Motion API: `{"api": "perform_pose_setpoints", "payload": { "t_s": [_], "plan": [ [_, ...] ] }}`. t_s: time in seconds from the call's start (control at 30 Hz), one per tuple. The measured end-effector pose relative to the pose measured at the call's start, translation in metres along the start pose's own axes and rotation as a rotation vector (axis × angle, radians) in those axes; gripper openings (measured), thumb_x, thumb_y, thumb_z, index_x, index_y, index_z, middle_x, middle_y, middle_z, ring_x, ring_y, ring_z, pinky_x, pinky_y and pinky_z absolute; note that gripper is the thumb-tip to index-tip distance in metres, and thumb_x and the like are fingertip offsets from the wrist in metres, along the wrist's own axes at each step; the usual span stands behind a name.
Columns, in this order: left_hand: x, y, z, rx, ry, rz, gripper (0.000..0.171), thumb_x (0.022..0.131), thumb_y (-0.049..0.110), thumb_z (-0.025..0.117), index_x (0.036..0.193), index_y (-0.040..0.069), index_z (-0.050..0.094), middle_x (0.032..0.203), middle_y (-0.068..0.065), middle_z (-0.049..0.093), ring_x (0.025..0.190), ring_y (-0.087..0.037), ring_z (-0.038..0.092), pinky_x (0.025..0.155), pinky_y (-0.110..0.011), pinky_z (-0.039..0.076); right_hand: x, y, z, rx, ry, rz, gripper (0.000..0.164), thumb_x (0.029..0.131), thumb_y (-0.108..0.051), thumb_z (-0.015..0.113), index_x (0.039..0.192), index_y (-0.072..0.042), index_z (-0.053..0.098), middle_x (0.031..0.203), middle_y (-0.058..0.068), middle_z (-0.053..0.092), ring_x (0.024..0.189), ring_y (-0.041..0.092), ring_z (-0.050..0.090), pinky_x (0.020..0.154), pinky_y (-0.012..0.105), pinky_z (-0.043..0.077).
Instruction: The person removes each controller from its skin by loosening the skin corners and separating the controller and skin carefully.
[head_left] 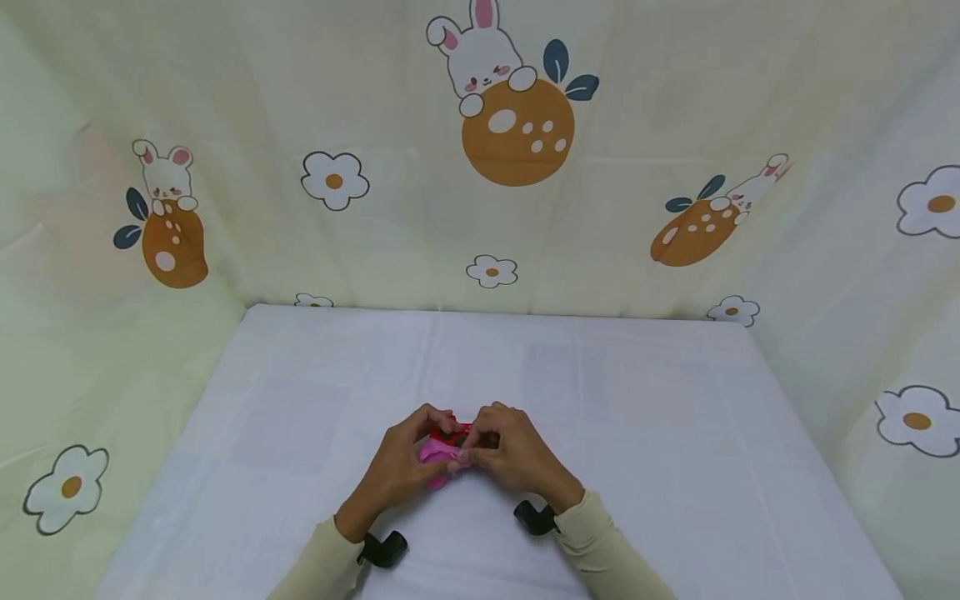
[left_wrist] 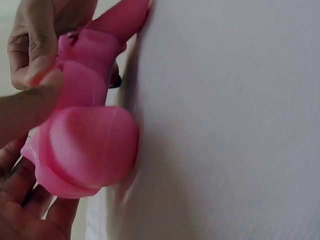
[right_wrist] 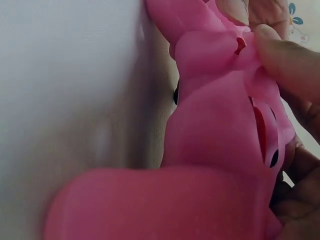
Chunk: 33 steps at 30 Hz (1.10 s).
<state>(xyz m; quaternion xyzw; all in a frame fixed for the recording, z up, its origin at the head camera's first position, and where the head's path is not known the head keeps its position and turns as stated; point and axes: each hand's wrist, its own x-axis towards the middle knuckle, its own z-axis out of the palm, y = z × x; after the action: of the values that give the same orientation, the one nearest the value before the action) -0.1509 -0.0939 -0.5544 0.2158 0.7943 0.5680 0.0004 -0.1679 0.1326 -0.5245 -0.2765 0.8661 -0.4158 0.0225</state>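
Both hands hold a molded pink plastic toy [head_left: 437, 451] low over the white table, near its front middle. The toy has rounded, bulging parts [left_wrist: 95, 145], and its exact kind is unclear. Red material [head_left: 450, 437] shows on its far side in the head view, and through slits in the pink shell [right_wrist: 215, 125] in the right wrist view. My left hand [head_left: 401, 458] grips the toy's left side, thumb in front and fingers behind. From the right, my right hand [head_left: 517, 450] pinches its near edge, its thumb close to the left thumb. The palms hide parts of the toy.
A white cloth covers the table [head_left: 645, 433]. Behind it hangs a pale curtain [head_left: 390, 100] printed with rabbits, oranges and flowers, which also runs along both sides. Black wrist cameras sit below the left [head_left: 384, 550] and right [head_left: 535, 517] hands.
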Motion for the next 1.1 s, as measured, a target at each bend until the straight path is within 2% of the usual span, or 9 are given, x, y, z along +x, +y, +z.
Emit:
{"api": "perform_pose_setpoints", "payload": {
  "t_s": [0.13, 0.27, 0.43, 0.5, 0.6, 0.7, 0.8, 0.9, 1.1],
  "plan": [
    [-0.002, 0.0, 0.001, 0.017, 0.02, 0.012, 0.049, 0.081, 0.004, 0.091, 0.119, 0.012, 0.061, 0.128, -0.003, 0.072, 0.134, -0.028, 0.065, 0.111, -0.05, 0.053, -0.006, 0.002, -0.002, -0.033, 0.06, -0.016, 0.013, 0.081, -0.031, 0.093, 0.082, -0.032, 0.08, 0.084, -0.021, 0.067, 0.081, 0.006, 0.053, 0.075, 0.026, 0.039],
    [-0.007, 0.0, 0.001, 0.046, 0.085, -0.023, 0.056, 0.079, 0.003, 0.092, 0.125, 0.012, 0.062, 0.132, -0.002, 0.071, 0.127, -0.024, 0.068, 0.105, -0.049, 0.058, -0.019, 0.005, -0.009, -0.033, 0.188, -0.036, 0.021, 0.078, -0.033, 0.096, 0.092, -0.029, 0.081, 0.094, -0.018, 0.071, 0.091, 0.006, 0.056, 0.08, 0.032, 0.038],
    [-0.011, -0.001, 0.0, 0.075, 0.14, -0.118, 0.061, 0.076, 0.005, 0.096, 0.127, 0.017, 0.064, 0.129, 0.005, 0.071, 0.116, -0.018, 0.071, 0.096, -0.038, 0.061, -0.04, 0.015, -0.018, -0.044, 0.302, 0.07, 0.043, 0.073, -0.028, 0.099, 0.111, -0.024, 0.079, 0.112, -0.01, 0.072, 0.1, 0.012, 0.059, 0.086, 0.036, 0.046],
    [-0.011, 0.0, 0.0, 0.086, 0.14, -0.125, 0.063, 0.075, 0.005, 0.096, 0.128, 0.016, 0.063, 0.128, 0.003, 0.071, 0.115, -0.019, 0.071, 0.095, -0.037, 0.062, -0.048, 0.02, -0.02, -0.037, 0.295, 0.142, 0.056, 0.071, -0.025, 0.1, 0.121, -0.025, 0.075, 0.119, -0.006, 0.071, 0.101, 0.012, 0.06, 0.088, 0.036, 0.05],
    [-0.012, 0.0, 0.0, 0.105, 0.14, -0.121, 0.065, 0.074, 0.005, 0.097, 0.129, 0.016, 0.063, 0.128, 0.002, 0.069, 0.115, -0.019, 0.07, 0.094, -0.036, 0.061, -0.057, 0.027, -0.019, -0.001, 0.226, 0.234, 0.076, 0.069, -0.025, 0.102, 0.137, -0.029, 0.067, 0.129, -0.005, 0.067, 0.103, 0.011, 0.06, 0.088, 0.033, 0.054],
    [-0.012, 0.0, 0.0, 0.111, 0.157, -0.124, 0.067, 0.073, 0.007, 0.098, 0.128, 0.017, 0.063, 0.124, 0.001, 0.068, 0.111, -0.019, 0.068, 0.093, -0.034, 0.061, -0.062, 0.029, -0.016, 0.056, 0.166, 0.292, 0.086, 0.07, -0.025, 0.102, 0.145, -0.032, 0.061, 0.13, -0.006, 0.065, 0.104, 0.012, 0.06, 0.088, 0.029, 0.054],
    [-0.012, -0.001, 0.002, 0.102, 0.174, -0.137, 0.066, 0.073, 0.01, 0.099, 0.127, 0.019, 0.063, 0.113, 0.001, 0.067, 0.104, -0.017, 0.067, 0.09, -0.031, 0.061, -0.065, 0.03, -0.014, 0.104, 0.181, 0.34, 0.084, 0.069, -0.022, 0.102, 0.142, -0.032, 0.061, 0.123, -0.008, 0.067, 0.102, 0.013, 0.061, 0.087, 0.027, 0.055],
    [-0.013, -0.002, 0.003, 0.085, 0.179, -0.139, 0.063, 0.074, 0.009, 0.098, 0.125, 0.022, 0.064, 0.103, 0.002, 0.064, 0.1, -0.016, 0.065, 0.089, -0.028, 0.061, -0.066, 0.032, -0.013, 0.138, 0.237, 0.395, 0.074, 0.066, -0.021, 0.103, 0.129, -0.029, 0.065, 0.115, -0.008, 0.07, 0.096, 0.014, 0.065, 0.084, 0.026, 0.057],
    [-0.013, -0.004, 0.001, 0.077, 0.173, -0.108, 0.054, 0.076, 0.011, 0.097, 0.119, 0.019, 0.066, 0.1, 0.001, 0.064, 0.097, -0.019, 0.065, 0.086, -0.029, 0.062, -0.064, 0.039, -0.014, 0.182, 0.26, 0.442, 0.058, 0.063, -0.021, 0.105, 0.105, -0.025, 0.065, 0.1, -0.004, 0.072, 0.088, 0.014, 0.069, 0.082, 0.026, 0.058]
  ]
}}
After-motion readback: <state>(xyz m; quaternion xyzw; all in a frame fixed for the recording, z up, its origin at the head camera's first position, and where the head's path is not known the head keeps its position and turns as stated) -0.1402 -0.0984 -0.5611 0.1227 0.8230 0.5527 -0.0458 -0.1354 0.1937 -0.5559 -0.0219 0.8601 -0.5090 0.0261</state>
